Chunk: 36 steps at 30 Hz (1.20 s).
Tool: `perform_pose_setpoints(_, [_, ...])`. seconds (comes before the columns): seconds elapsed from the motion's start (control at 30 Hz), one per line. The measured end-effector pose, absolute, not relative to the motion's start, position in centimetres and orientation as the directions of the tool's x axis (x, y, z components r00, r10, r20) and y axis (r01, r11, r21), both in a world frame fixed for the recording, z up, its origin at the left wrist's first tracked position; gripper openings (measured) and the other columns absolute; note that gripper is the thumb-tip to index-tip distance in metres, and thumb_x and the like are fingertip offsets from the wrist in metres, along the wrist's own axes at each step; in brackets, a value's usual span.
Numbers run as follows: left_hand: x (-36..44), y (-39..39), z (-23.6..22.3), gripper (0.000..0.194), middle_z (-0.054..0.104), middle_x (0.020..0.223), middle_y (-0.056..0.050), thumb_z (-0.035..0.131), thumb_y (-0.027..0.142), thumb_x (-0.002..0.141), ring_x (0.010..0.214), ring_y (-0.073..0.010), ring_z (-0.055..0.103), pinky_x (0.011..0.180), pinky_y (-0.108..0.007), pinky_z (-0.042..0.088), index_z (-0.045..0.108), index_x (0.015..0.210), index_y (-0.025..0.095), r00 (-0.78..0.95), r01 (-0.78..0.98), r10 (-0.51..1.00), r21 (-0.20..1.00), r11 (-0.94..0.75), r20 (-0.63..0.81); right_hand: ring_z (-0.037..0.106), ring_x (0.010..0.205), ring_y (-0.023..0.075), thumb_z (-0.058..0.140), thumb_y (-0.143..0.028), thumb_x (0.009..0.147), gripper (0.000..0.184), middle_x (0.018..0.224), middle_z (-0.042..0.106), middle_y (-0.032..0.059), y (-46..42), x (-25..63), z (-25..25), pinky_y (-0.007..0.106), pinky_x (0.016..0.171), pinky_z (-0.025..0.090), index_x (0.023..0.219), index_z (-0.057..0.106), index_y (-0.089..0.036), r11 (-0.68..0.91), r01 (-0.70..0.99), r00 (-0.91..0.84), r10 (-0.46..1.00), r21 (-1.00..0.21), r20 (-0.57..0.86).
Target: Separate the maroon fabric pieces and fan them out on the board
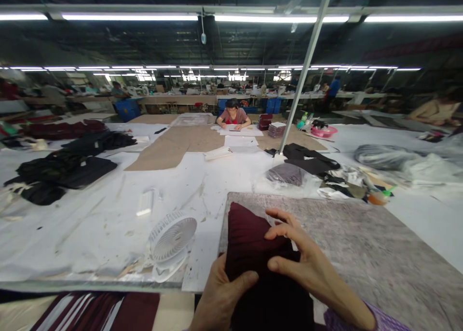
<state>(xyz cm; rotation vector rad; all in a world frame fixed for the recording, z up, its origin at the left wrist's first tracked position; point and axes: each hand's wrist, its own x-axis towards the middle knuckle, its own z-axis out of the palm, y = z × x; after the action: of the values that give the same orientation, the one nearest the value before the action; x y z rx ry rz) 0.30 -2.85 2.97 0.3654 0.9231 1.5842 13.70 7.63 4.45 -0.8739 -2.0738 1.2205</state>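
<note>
A stack of folded dark maroon cloth pieces [249, 232] is held upright in front of me, over the near edge of a grey mottled board. My left hand [226, 292] grips its left side, with the thumb pressed across the near face. At the right side of the stack is my right hand [300, 254]. Its thumb and fingers are apart and slightly curled, the fingertips at the cloth's surface. The lower part of the stack is very dark, and its layers there cannot be made out.
The grey board [347, 234] lies on a white-covered table. A small white fan [173, 239] stands to the left. Dark garments [68, 169] lie farther left. A metal pole [306, 70] rises beyond the board, near plastic-wrapped cloth [285, 175]. A person [233, 116] works across the table.
</note>
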Motion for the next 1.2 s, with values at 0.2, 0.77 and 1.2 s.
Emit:
perform_pose_setpoints(0.2, [-0.6, -2.7, 2.4, 0.047, 0.075, 0.084, -0.009, 0.078, 0.020, 0.058, 0.085, -0.0300, 0.068, 0.078, -0.041, 0.054, 0.067, 0.102, 0.015, -0.379, -0.679, 0.878, 0.733, -0.051, -0.291, 0.042, 0.122, 0.0309, 0.068, -0.055, 0.067, 0.038, 0.131, 0.043, 0.0074, 7.6, 14.5, 3.3, 0.046, 0.102, 0.035, 0.091, 0.067, -0.026, 0.210, 0.193, -0.684, 0.729, -0.958, 0.022])
perform_pose_setpoints(0.77, [0.9, -3.3, -1.7, 0.053, 0.073, 0.096, -0.006, 0.071, 0.013, 0.069, 0.093, -0.0232, 0.067, 0.088, -0.037, 0.050, 0.056, 0.119, 0.020, -0.359, -0.767, 0.848, 0.641, -0.030, -0.389, 0.052, 0.113, 0.0285, 0.051, -0.067, 0.074, 0.058, 0.122, 0.053, 0.0110, 2.7, 19.0, -4.0, 0.038, 0.091, 0.046, 0.114, 0.053, -0.025, 0.055, 0.068, -0.494, 0.869, -0.996, 0.014])
perform_pose_setpoints(1.2, [-0.3, -2.1, -1.3, 0.067, 0.071, 0.103, -0.005, 0.071, 0.010, 0.068, 0.095, -0.0230, 0.066, 0.090, -0.039, 0.050, 0.046, 0.129, 0.023, -0.535, -0.708, 0.760, 0.687, -0.164, -0.370, 0.049, 0.055, 0.0128, 0.070, -0.041, 0.070, 0.023, 0.064, 0.054, -0.0008, 4.5, 19.4, -3.3, 0.023, 0.048, 0.043, 0.072, 0.060, -0.021, -0.073, 0.216, -0.302, 0.943, -0.974, -0.138])
